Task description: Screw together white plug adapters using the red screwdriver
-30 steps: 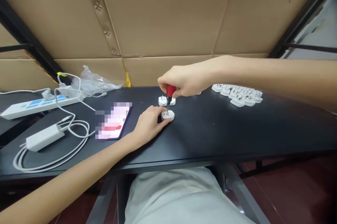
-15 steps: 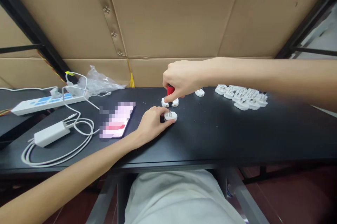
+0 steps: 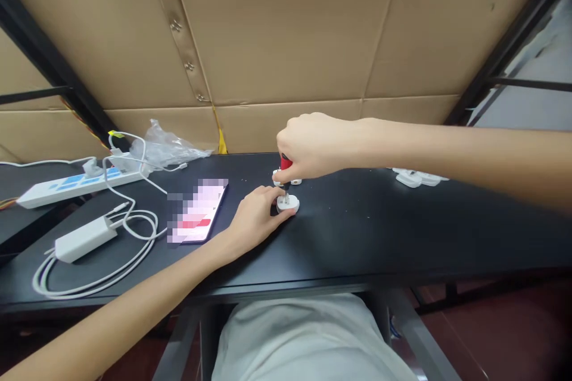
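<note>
Between the thumb and fingers of my left hand (image 3: 257, 217) a white plug (image 3: 288, 204) is pinned to the black table, its metal prongs facing up. Above it, my right hand (image 3: 308, 143) is closed around a screwdriver (image 3: 286, 162) with a red and black handle. The screwdriver points straight down at the plug; its tip is too small to make out among the prongs. Just behind, partly hidden by my right hand, lie more white plug pieces (image 3: 296, 180).
A group of white plugs (image 3: 413, 178) lies at the right, partly behind my right forearm. Left of my hand are a phone (image 3: 201, 211), a white adapter (image 3: 84, 239) with coiled cable, a power strip (image 3: 80, 184) and a clear plastic bag (image 3: 167, 148). Cardboard (image 3: 286, 29) stands behind the table.
My right wrist has turned and its forearm has come lower in view, covering most of the plugs at the right. My left hand keeps its grip on the plug. The view has shifted slightly.
</note>
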`<action>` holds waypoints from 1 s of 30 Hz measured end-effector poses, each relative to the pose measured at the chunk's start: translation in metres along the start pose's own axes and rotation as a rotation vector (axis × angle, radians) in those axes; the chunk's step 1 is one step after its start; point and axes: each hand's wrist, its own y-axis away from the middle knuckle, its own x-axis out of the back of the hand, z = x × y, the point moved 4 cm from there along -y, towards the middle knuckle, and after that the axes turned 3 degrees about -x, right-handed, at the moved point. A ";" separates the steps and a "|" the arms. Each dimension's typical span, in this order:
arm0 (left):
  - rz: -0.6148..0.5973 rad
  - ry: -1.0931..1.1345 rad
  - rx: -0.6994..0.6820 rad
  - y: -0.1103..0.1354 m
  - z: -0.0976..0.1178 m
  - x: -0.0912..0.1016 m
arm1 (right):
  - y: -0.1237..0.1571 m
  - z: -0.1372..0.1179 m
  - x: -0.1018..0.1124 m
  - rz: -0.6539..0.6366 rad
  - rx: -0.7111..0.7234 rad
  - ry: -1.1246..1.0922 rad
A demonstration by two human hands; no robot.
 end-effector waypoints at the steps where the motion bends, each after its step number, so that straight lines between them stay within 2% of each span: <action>1: -0.024 -0.012 -0.005 0.001 0.000 0.002 | 0.007 0.003 -0.002 -0.014 -0.021 0.016; 4: -0.090 -0.050 -0.024 0.004 -0.002 0.012 | 0.034 0.013 -0.005 0.040 -0.077 0.050; 8: -0.090 -0.183 0.002 0.002 -0.015 0.032 | 0.083 0.032 -0.023 0.199 -0.282 0.116; 11: -0.149 -0.214 0.059 -0.007 -0.028 0.044 | 0.113 0.038 -0.057 0.329 -0.391 0.125; 13: -0.189 -0.223 0.086 -0.014 -0.033 0.051 | 0.121 0.035 -0.089 0.317 -0.414 0.133; 16: -0.204 -0.297 0.095 -0.019 -0.029 0.057 | 0.117 0.027 -0.138 0.172 -0.415 0.118; 19: -0.253 -0.349 0.091 -0.020 -0.017 0.053 | 0.104 0.019 -0.166 0.065 -0.403 0.100; 23: -0.257 -0.456 0.096 -0.029 -0.008 0.046 | 0.087 0.012 -0.173 0.059 -0.400 0.067; 30: -0.246 -0.479 0.094 -0.054 -0.016 0.046 | 0.075 0.005 -0.171 0.060 -0.430 0.032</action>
